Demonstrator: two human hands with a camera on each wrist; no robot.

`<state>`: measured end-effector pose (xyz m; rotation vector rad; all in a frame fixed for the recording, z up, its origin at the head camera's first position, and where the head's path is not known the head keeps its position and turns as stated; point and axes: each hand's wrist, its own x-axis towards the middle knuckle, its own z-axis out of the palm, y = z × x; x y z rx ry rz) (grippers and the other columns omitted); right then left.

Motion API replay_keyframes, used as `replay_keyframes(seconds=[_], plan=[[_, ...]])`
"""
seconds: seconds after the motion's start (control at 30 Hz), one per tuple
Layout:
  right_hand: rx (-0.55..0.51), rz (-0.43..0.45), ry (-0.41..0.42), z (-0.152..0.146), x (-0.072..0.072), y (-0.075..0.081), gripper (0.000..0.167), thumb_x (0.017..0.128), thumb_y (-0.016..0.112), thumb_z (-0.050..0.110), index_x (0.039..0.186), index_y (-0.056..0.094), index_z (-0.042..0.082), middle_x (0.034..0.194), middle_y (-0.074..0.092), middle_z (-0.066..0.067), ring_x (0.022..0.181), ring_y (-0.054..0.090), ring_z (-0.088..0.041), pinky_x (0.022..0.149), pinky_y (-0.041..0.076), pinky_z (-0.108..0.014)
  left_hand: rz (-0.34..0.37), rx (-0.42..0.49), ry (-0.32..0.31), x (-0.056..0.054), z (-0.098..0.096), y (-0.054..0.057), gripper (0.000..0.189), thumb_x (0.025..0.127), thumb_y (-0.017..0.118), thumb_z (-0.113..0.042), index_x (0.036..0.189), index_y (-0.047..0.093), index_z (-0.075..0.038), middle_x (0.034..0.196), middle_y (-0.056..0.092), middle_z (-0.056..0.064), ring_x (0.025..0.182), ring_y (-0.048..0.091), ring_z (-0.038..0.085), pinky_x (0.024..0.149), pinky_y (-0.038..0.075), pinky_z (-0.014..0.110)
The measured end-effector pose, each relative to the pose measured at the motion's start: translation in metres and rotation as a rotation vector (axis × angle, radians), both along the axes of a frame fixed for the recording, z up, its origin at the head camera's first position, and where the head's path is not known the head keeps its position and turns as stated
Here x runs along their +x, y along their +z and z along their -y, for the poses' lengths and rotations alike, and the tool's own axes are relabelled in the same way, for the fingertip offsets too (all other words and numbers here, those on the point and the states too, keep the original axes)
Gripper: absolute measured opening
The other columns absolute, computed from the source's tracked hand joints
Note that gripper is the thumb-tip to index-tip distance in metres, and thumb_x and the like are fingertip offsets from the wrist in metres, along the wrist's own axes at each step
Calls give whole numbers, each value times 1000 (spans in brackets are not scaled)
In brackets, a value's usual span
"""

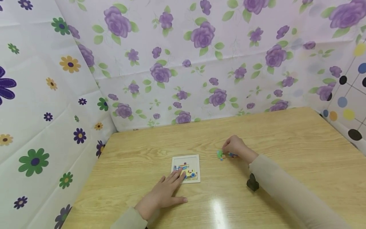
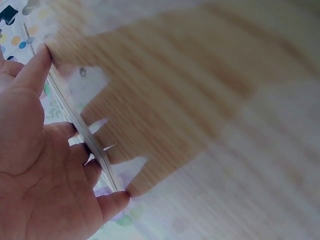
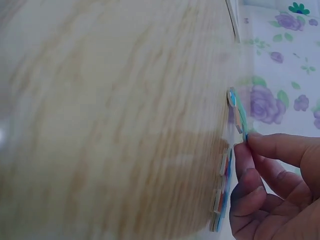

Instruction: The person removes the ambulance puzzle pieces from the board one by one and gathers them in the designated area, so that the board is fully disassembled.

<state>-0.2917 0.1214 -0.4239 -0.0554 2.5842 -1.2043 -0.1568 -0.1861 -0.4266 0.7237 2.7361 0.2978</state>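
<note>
My left hand [image 1: 164, 192] lies with spread, straight fingers over the lower left of a white-framed jigsaw puzzle board [image 1: 195, 156]. A vehicle picture [image 1: 188, 172] in yellow and blue shows on the board, partly hidden under the fingers. In the left wrist view, fingertips [image 2: 116, 201] reach the board's thin edge. To the right of the board, my right hand [image 1: 235, 148] pinches a green puzzle piece [image 3: 241, 112] between thumb and forefinger. Several other jigsaw pieces [image 3: 223, 190] lie beside and below that hand, mostly hidden by it in the head view.
Both hands work over a glossy wooden table [image 1: 137, 149]. A floral cloth [image 1: 183, 73] hangs along its back edge, and another flowered cloth [image 1: 57, 127] lines the left side. A dotted cloth [image 1: 349, 95] is at the right. The dark wrist camera [image 1: 253, 183] hangs by the right sleeve.
</note>
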Motion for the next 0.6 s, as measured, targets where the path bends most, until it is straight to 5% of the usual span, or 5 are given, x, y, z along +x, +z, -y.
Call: replay_keyframes(seconds=[0.6], plan=[[-7,-65,10,7,13,10,11,85,63,8,87,69,-1,81,65,-9,54,46,-10,49,42,-21,-2,-15,2,1,-2,4,88,87,56,-59,152,21,-11,160,13,9,145,18,31,110,24,62]])
